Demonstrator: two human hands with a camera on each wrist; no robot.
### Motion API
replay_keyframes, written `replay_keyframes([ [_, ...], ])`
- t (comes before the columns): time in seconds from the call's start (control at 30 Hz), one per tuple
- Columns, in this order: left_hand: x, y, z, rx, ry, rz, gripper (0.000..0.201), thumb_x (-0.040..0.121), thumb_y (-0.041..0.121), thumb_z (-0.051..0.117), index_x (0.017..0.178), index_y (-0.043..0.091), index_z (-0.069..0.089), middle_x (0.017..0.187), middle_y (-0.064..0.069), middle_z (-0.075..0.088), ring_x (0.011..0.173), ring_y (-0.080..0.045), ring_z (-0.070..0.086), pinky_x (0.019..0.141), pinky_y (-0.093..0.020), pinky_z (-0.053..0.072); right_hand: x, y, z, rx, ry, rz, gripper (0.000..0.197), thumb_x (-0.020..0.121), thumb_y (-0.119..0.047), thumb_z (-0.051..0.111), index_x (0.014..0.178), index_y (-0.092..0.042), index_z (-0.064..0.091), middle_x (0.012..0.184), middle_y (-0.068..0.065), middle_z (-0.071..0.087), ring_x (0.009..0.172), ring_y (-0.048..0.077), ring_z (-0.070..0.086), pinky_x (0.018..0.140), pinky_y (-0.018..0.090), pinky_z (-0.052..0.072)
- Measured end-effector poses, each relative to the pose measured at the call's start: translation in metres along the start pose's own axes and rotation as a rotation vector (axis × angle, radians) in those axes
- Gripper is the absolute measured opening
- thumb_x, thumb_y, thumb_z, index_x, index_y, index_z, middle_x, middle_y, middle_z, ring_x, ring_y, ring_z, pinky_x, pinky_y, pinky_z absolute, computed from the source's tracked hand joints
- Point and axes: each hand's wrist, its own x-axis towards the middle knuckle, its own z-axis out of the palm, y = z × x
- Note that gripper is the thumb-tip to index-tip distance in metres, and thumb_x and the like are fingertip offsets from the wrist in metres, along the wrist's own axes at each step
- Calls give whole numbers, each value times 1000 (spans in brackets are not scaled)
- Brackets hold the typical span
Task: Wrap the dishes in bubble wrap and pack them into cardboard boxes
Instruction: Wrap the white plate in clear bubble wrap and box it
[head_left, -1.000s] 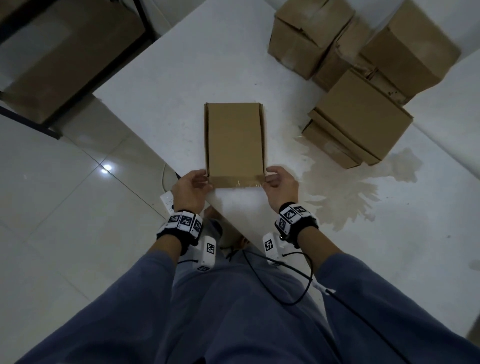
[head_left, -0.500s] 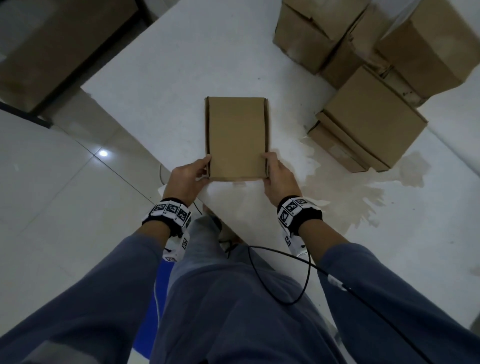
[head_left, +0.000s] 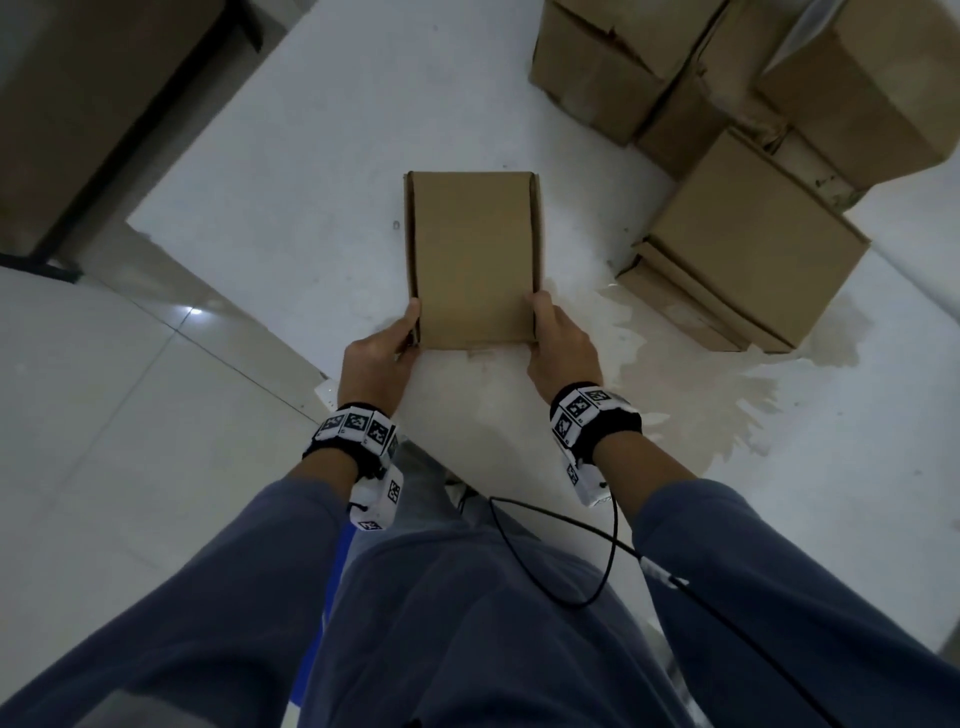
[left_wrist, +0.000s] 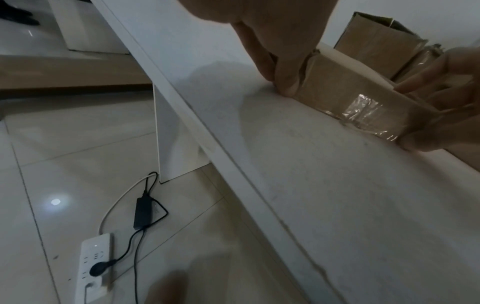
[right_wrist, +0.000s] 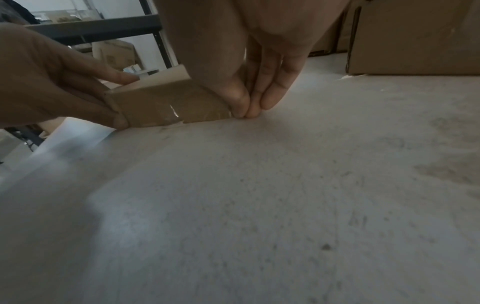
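A small closed cardboard box (head_left: 472, 260) lies flat on the white table (head_left: 311, 156), with clear tape across its near end (left_wrist: 363, 111). My left hand (head_left: 384, 348) grips its near left corner, thumb on the top edge and fingers (left_wrist: 283, 82) down the side. My right hand (head_left: 558, 338) grips the near right corner the same way, fingers (right_wrist: 267, 90) pointing down to the tabletop. In the right wrist view the box (right_wrist: 166, 100) sits between the two hands. No dishes or bubble wrap are in view.
Several closed cardboard boxes are piled at the back right, the nearest (head_left: 753, 244) just right of the small box. A brownish stain (head_left: 701, 389) spreads on the table by my right wrist. The table edge (head_left: 234, 312) runs close on the left; a power strip (left_wrist: 93, 267) lies on the floor.
Both hands slid from the box's near end to its near side corners. The box now sits a little farther from the table edge.
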Motion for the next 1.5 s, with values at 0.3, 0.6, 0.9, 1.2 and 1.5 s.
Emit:
replay_keyframes([
  [0.3, 39, 26, -31, 309, -280, 105, 44, 73, 19, 74, 114, 10, 61, 105, -7, 57, 93, -27, 58, 71, -39, 50, 25, -4, -15, 6, 121, 175, 82, 89, 3, 49, 152, -39, 18, 96, 5, 51, 73, 29, 54, 57, 35, 41],
  [0.6, 156, 74, -30, 749, -723, 709, 134, 42, 60, 87, 150, 19, 19, 157, -24, 6, 146, -40, 1, 117, -62, 5, 23, 3, -11, 610, 274, 567, 49, 85, -15, 65, 132, -19, 50, 108, 8, 60, 96, 25, 61, 87, 41, 53],
  [0.9, 189, 104, 10, 928, -892, 1000, 142, 33, 83, 71, 148, 23, 12, 152, -19, 12, 141, -44, 13, 112, -69, 4, 7, 9, 0, 685, 176, 625, 20, 84, -22, 71, 103, -20, 64, 82, 0, 63, 80, 16, 59, 75, 28, 49],
  [1.2, 196, 109, -3, 747, -840, 952, 118, 34, 86, 60, 130, 25, 31, 146, -16, 24, 136, -37, 25, 112, -64, 14, 10, 21, -6, 1042, 196, 687, 23, 90, -31, 68, 104, -13, 70, 81, 3, 73, 72, 16, 67, 74, 31, 54],
  [1.5, 198, 114, -20, 428, -783, 893, 104, 36, 77, 72, 116, 23, 34, 141, -14, 28, 129, -35, 33, 111, -62, 19, 25, -1, -28, 1710, 180, 689, 7, 94, -13, 63, 88, -12, 66, 82, 3, 66, 79, 16, 63, 75, 28, 53],
])
